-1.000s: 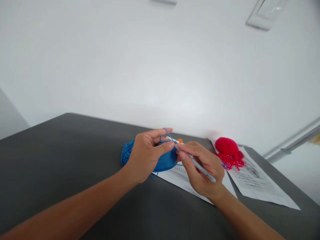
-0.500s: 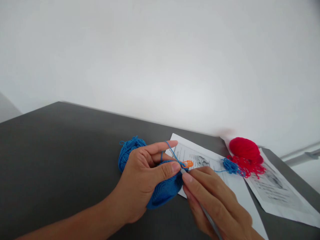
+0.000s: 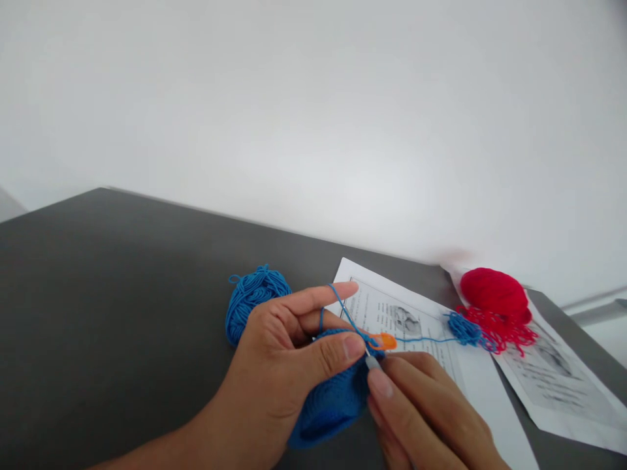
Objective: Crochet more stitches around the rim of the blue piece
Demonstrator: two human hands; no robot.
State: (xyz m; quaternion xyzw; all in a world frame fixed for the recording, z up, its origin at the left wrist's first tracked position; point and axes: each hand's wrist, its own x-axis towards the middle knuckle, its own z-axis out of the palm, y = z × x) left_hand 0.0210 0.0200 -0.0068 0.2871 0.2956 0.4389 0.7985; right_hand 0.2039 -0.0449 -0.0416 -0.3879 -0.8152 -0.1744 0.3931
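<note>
A blue crocheted piece (image 3: 333,405) is pinched between the thumb and fingers of my left hand (image 3: 289,352). Blue working yarn (image 3: 343,307) loops over my left index finger, which points out to the right. My right hand (image 3: 421,405) grips a grey-handled crochet hook (image 3: 372,361), its metal tip at the top edge of the piece beside my left thumb. An orange stitch marker (image 3: 386,341) hangs at that same edge. Behind my left hand lies a ball of blue yarn (image 3: 252,300). The hook's far end is hidden under my right hand.
Printed sheets (image 3: 365,294) lie on the dark table (image 3: 122,313), partly under my right hand. A red yarn ball (image 3: 494,290) with loose red strands and a small blue yarn tangle (image 3: 465,328) rests on them at the right. A white wall (image 3: 313,117) stands behind.
Both hands, the crocheted piece and the hook appear slightly lower in view. More of the hook's metal tip shows now, and the orange marker sits further right, its strand to the blue tangle more visible.
</note>
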